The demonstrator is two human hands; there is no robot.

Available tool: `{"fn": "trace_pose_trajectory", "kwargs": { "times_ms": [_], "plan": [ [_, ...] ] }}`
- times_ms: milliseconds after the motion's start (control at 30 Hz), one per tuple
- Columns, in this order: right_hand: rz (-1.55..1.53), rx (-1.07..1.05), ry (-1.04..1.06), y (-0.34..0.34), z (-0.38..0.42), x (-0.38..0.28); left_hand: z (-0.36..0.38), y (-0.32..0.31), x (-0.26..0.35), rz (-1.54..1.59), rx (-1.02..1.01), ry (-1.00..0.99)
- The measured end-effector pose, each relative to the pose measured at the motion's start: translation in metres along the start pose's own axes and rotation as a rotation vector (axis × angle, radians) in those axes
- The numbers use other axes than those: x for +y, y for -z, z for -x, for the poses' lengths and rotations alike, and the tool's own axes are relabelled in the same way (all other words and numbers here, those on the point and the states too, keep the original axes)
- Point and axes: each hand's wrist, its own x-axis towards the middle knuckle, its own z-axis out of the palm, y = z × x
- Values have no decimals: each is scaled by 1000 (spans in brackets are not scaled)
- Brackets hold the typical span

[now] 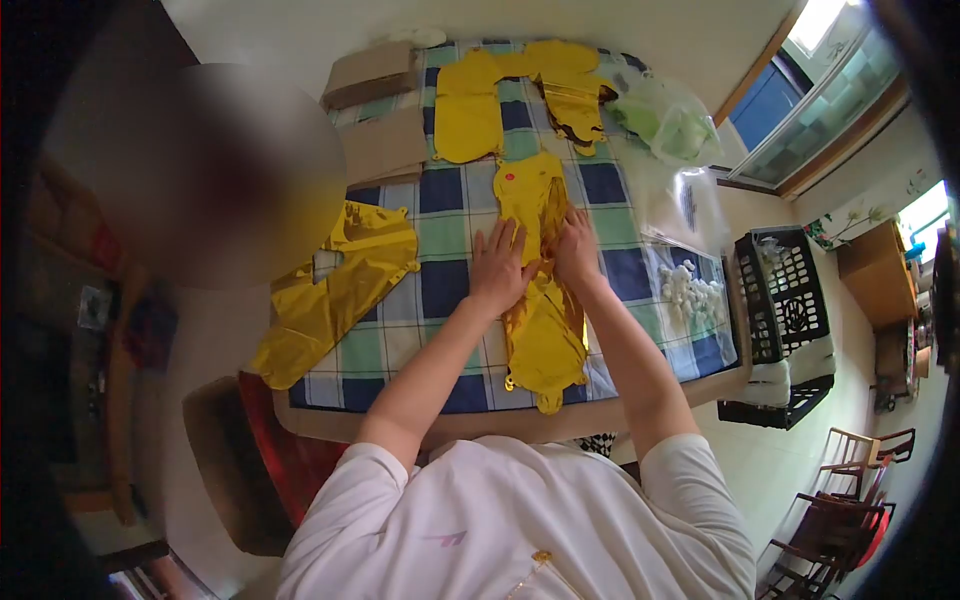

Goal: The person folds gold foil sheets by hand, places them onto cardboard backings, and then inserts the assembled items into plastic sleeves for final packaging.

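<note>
Disappearing partly beneath 2 hands, the middle of the long gold foil (545, 335) is hard to read, with dark creases and glare where its layers meet. It lies lengthwise on the checked cloth (445, 240), a small red mark near its far end. The left hand (497, 265) rests palm down on the long gold foil's left edge, fingers apart and slightly spread, pressing rather than clamping. The right hand (577, 250) is at its right edge, fingers curled and their tips at the foil; the hand's back hides the thumb side, so I cannot tell whether a fold is pinched there.

Beyond the long gold foil lie 2 more foil shapes: the far-left foil (468, 110) and the crumpled far-right foil (575, 95). To its left is the near-left foil (335, 300), its upper part lost behind a blurred patch (235, 175). Also left, but farther off, are 2 brown cardboard stacks (375, 148). To its right, clear plastic bags (680, 200) and a cluster of small whitish pieces (690, 295), too small to identify, sit near a black crate (785, 295).
</note>
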Motion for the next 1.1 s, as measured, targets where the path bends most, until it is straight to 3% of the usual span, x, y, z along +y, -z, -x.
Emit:
{"fn": "trace_pose_trajectory", "kwargs": {
  "times_ms": [100, 200, 400, 600, 700, 800, 900, 1100],
  "plan": [
    [17, 31, 30, -3, 0, 3, -13, 4, -10, 168, -44, 26],
    [26, 52, 61, 5, -1, -6, -16, -9, -23, 99, 88, -73],
    [-54, 35, -19, 0, 0, -2, -14, -2, -15, -29, 43, 4],
    [30, -18, 75, 15, 0, -13, -15, -1, -13, -76, -13, 17],
    [-32, 106, 65, 4, 1, -7, -16, 1, -12, -66, -43, 38],
    [-198, 102, -277, -13, -3, 6, -17, 5, -11, -84, -83, 49],
    [-215, 451, -270, 0, -11, 12, -18, 4, -12, -111, -126, 64],
    [53, 184, -69, 9, 0, -12, -17, -3, -13, -121, -95, 57]
  ]
}}
